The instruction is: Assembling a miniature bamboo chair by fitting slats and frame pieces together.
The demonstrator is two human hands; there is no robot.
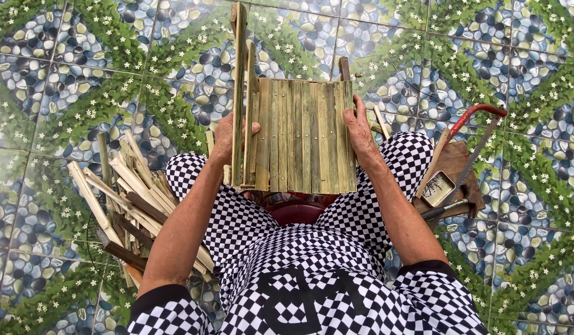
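Steady the bamboo slat panel (302, 133) w/ both hands on your lap.
Left hand (226, 138) grips the tall side post (238, 87), right hand (359, 131) clamps the opp. edge; keep slats flush, panel level btwn knees, clear of the saw (476, 139).

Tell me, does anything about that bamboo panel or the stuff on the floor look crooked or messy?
The slatted bamboo panel, held by the left hand and right hand, has uneven slat ends along its lower edge, and a side strip juts well above its top. The cut bamboo strips lie in a loose, crisscrossed heap on the tiled floor.
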